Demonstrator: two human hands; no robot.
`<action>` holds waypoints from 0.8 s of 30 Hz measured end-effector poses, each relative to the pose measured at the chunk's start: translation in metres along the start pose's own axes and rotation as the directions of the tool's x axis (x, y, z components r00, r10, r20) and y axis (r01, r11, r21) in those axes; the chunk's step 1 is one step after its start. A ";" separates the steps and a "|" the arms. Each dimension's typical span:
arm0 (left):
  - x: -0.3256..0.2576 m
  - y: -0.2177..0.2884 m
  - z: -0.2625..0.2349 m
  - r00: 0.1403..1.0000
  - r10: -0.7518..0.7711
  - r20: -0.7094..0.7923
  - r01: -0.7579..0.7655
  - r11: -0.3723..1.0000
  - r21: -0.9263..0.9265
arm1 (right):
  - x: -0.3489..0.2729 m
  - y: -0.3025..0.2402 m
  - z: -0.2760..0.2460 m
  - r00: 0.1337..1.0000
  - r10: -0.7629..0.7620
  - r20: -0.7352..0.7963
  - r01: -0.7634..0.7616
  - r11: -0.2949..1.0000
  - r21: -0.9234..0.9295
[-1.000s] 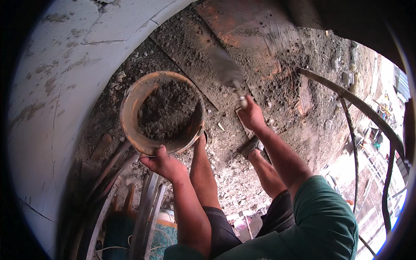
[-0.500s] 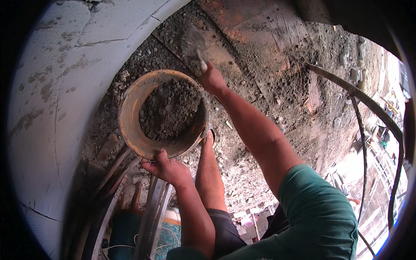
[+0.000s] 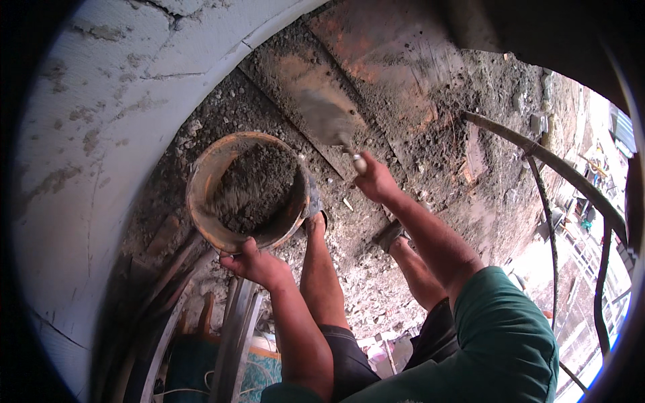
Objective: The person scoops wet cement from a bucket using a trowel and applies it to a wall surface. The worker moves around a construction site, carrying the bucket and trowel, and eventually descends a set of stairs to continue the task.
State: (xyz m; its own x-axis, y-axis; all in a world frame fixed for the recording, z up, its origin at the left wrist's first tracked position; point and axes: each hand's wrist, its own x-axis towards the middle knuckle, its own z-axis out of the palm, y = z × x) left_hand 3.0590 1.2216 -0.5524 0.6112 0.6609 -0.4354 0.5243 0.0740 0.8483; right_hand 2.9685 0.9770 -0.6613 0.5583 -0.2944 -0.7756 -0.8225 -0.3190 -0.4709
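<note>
My left hand (image 3: 259, 262) is closed on the near rim of a round, mud-stained bucket (image 3: 200, 209), its thumb over the edge. Inside the bucket lies a heap of grey-brown mortar or wet soil (image 3: 252, 185), tilted so that its mouth faces me. To the right, my right hand (image 3: 376, 178) is wrapped around the pale handle of a trowel (image 3: 327, 119). The trowel's blade points up and left, over dirty boards, and is slightly blurred. I cannot tell whether any material lies on it.
A cracked whitish wall (image 3: 80, 161) curves along the left. Dirt-covered boards (image 3: 363, 40) lie ahead, with rubble around them. A bent, dirty pole (image 3: 544, 140) arches at the right. Metal rails (image 3: 238, 322) stand at lower left. My feet rest on the rubble near the bucket.
My right hand has drawn the trowel back toward me and to the right. My left hand stays on the bucket rim. My right lower leg has come into view.
</note>
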 end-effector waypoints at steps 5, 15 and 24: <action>-0.001 -0.003 -0.002 0.999 -0.008 0.048 0.007 1.000 0.011 | 0.019 0.064 0.000 0.984 0.150 -0.098 -0.150 0.989 0.012; -0.004 -0.009 0.008 0.999 -0.016 0.027 0.010 0.982 0.188 | 0.079 -0.076 -0.006 0.977 -0.190 -0.093 0.199 0.975 0.101; -0.029 0.005 0.030 0.976 0.018 0.216 -0.051 0.988 0.146 | -0.120 0.023 -0.075 0.985 -0.017 -0.173 0.006 0.998 -0.063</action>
State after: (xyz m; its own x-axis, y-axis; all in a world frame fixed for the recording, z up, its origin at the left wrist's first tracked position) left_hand 3.0616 1.1798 -0.5448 0.7340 0.4856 -0.4748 0.5738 -0.0696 0.8160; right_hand 2.8908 0.9380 -0.5473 0.5823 -0.4407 -0.6832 -0.8108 -0.3766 -0.4481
